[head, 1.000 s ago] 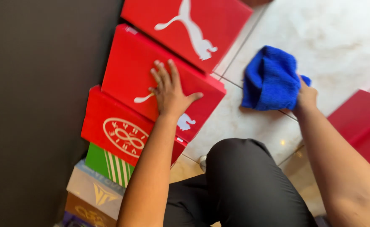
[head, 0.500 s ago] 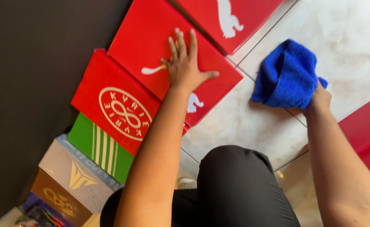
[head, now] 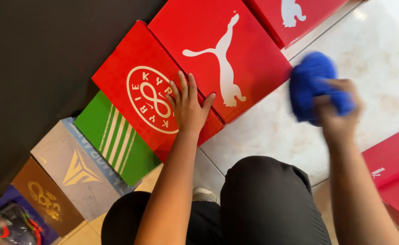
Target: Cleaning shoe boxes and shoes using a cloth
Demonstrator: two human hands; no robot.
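Left hand (head: pixel 186 106) shifted, flat on red box (head: pixel 136 68), right hand (head: pixel 337 111) clutching blue cloth (head: pixel 310 84).

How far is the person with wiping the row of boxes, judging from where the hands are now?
Nothing shows a finished box; no surface looks visibly cleaner than another. In hand: the left hand rests flat on the red box with the round emblem, and the right hand grips a blue cloth, blurred, above the tiled floor. The green striped box, grey box and brown box lie untouched.
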